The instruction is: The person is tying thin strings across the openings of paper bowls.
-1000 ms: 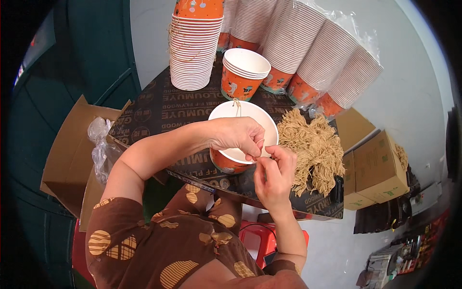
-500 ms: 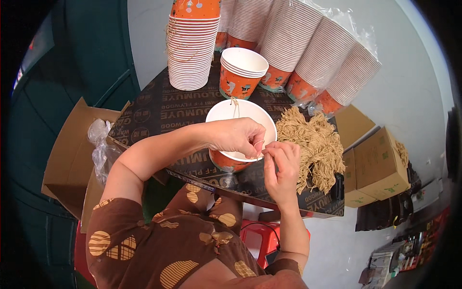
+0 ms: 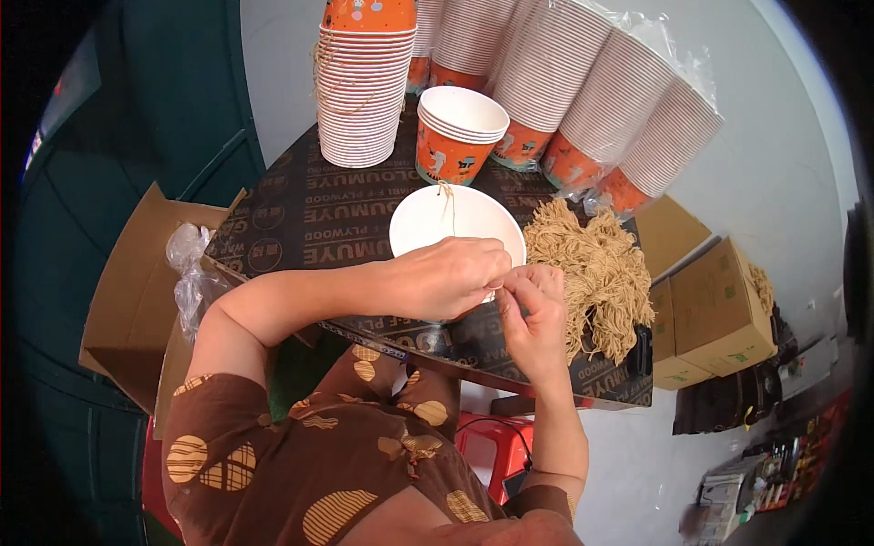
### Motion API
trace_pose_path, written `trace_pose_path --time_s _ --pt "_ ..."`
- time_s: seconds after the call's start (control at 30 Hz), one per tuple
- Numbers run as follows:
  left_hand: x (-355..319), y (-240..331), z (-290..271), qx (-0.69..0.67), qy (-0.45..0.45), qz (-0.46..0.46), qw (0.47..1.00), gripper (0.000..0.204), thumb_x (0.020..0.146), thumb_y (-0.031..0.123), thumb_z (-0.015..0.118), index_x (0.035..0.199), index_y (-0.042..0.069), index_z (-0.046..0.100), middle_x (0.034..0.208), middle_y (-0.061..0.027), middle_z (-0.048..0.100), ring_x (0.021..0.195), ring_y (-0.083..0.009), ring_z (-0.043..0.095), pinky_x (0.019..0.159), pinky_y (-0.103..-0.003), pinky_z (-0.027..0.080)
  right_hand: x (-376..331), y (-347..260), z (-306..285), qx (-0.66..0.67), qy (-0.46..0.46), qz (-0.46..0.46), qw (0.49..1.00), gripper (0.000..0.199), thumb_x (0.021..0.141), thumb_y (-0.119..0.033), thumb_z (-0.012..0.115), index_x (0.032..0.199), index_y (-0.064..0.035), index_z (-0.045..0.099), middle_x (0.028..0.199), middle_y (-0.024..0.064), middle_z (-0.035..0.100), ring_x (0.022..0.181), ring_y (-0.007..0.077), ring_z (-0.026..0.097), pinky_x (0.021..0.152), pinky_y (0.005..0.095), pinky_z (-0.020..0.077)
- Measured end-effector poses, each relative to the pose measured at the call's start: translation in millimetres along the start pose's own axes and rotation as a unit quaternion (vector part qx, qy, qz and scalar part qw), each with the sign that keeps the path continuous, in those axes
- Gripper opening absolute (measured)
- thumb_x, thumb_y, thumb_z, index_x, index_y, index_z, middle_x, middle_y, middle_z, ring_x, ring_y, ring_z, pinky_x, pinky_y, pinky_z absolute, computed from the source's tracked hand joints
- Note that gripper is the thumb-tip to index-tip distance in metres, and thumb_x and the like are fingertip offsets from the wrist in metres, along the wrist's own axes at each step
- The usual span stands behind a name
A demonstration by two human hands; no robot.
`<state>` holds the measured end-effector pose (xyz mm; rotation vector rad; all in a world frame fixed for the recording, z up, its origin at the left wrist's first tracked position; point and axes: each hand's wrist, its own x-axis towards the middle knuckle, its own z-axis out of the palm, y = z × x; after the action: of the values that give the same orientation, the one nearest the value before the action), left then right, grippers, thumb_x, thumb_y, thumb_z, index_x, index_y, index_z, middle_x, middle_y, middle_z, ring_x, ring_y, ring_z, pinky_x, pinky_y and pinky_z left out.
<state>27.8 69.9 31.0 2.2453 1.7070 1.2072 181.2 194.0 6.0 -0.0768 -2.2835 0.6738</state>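
A white-lined paper bucket (image 3: pixel 414 218) with an orange outside stands in front of me on the table. A piece of tan twine (image 3: pixel 445 193) is knotted at its far rim and hangs inside. Over the near right rim my left hand (image 3: pixel 455 276) is closed, its fingers curled down on the twine. My right hand (image 3: pixel 535 309) meets it just outside the rim, thumb and forefinger pinched on the twine's end. The fingers hide most of that piece and the rim beneath. Right of the bucket lies a loose heap of tan twine (image 3: pixel 592 273).
Beyond the bucket stand a short stack of orange buckets (image 3: pixel 455 150) and a tall stack (image 3: pixel 364 100) with twine hanging down its side. Plastic-wrapped bucket stacks (image 3: pixel 555 73) lean at the back right. Cardboard boxes (image 3: pixel 724 309) flank the black table (image 3: pixel 309 214); a red stool (image 3: pixel 492 450) is below.
My left hand has turned knuckles-up and dropped slightly nearer to me, hiding the twine loop seen before. My right hand stays pinched beside it, almost unmoved.
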Motion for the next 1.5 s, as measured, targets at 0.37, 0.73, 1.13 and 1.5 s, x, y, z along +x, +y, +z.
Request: trace_pose_path --time_s 0.37,0.73,1.13,1.5 --pt "-5 2 5 0.062 0.026 0.036 0.997 0.014 0.081 -0.002 0.064 0.086 -0.002 0.052 0.084 -0.0155 0.053 0.080 -0.0358 0.058 0.070 -0.044 0.049 5 -3 -8 0.025 -0.064 0.044 0.997 0.008 0.086 -0.003 0.067 0.094 -0.0007 0.070 0.088 0.0114 0.059 0.091 0.0295 0.050 0.085 0.0385 0.0402" --pt "-7 -1 4 0.006 0.037 0.051 0.998 0.021 0.075 -0.005 0.067 0.085 0.000 0.049 0.086 -0.0137 0.052 0.082 -0.0347 0.059 0.069 -0.043 0.049 4 5 -8 0.085 -0.087 0.075 0.990 0.006 0.086 -0.003 0.066 0.092 -0.0010 0.066 0.092 0.0102 0.062 0.095 0.0283 0.051 0.089 0.0378 0.0409" --pt "0 -11 -10 -0.095 -0.027 -0.112 0.989 0.012 0.083 0.002 0.070 0.086 0.001 0.058 0.080 -0.0071 0.061 0.073 -0.0161 0.060 0.065 -0.031 0.049 -11 -10 6 0.041 0.030 0.015 0.999 0.010 0.086 0.003 0.064 0.094 0.0004 0.059 0.110 0.0182 0.067 0.099 0.0351 0.062 0.088 0.0426 0.0494" --pt "5 -14 -8 -0.202 -0.003 -0.208 0.957 0.010 0.084 0.005 0.065 0.086 -0.002 0.060 0.077 -0.0115 0.066 0.072 -0.0176 0.066 0.063 -0.032 0.051 -21 -10 14 0.000 0.042 -0.004 0.999 0.015 0.082 0.009 0.064 0.094 0.0027 0.058 0.124 0.0242 0.060 0.099 0.0364 0.063 0.088 0.0435 0.0506"
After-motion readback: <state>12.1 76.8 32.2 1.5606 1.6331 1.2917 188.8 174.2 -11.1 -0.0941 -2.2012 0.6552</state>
